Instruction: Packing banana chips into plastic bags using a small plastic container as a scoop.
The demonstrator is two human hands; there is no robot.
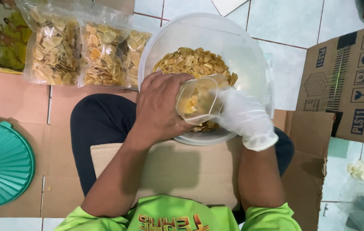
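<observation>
A green lid (2,164) lies far left of the big bowl (250,55). Over the bowl, the left hand (158,107) squeezes a clear bag (197,99) (chips inside). The gloved right hand (244,117) grips the bag's other side.

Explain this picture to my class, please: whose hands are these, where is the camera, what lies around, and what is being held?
There is no machine here. One camera sits on a person's head and looks straight down at their own two hands. The left hand is bare; the right hand wears a thin white glove. Together they hold a small clear bag, partly filled with yellow chips, over a big clear tub of the same chips. Three filled bags lie on the floor beyond the person's knee. A green round lid rests on flattened cardboard at the left, and a printed cardboard box stands at the right.
</observation>
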